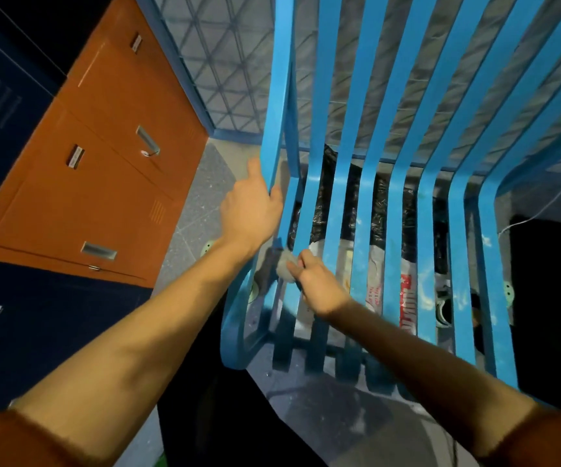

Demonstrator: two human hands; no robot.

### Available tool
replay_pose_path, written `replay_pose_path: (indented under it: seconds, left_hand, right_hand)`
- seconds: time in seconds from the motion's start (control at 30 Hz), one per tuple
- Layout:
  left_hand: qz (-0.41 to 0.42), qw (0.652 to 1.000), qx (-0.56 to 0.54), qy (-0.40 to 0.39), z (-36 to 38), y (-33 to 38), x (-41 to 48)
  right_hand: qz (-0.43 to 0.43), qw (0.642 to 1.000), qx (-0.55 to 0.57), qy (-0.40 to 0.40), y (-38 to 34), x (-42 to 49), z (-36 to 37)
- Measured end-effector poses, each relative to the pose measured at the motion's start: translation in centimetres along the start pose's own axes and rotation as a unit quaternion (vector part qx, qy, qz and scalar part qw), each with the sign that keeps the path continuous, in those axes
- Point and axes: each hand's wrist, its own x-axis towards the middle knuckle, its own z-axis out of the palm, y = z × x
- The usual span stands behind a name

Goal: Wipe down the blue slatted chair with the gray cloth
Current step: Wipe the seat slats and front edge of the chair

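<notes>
Bare forearms reach to the blue chair (pixel 373 203). Left hand (pixel 250 210) grips its outer slat, probably for steadiness, while right hand (pixel 319 284) pinches the gray cloth (pixel 286 269) against a seat slat.

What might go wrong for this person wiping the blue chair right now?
1. The gray cloth is a small wad pinched in the right hand; it could slip through the gaps between the slats onto the bags underneath.
2. The left hand grips only the outer slat of the blue chair, so hard rubbing might shift or tip it.
3. Pale smears on the right slats may be missed.
</notes>
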Motion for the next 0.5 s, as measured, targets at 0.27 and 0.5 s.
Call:
replay_pose_path:
  seconds: [0.27, 0.5]
  left_hand:
    - [-0.007, 1.000, -0.009, -0.015, 0.2, -0.4, 0.5]
    - [0.013, 1.000, -0.005, -0.008, 0.6, -0.8, 0.8]
  right_hand:
    - [0.104, 0.994, -0.011, 0.021, 5.8, 8.8, -3.5]
    - [0.162, 0.987, 0.003, 0.020, 7.6, 13.3, -6.2]
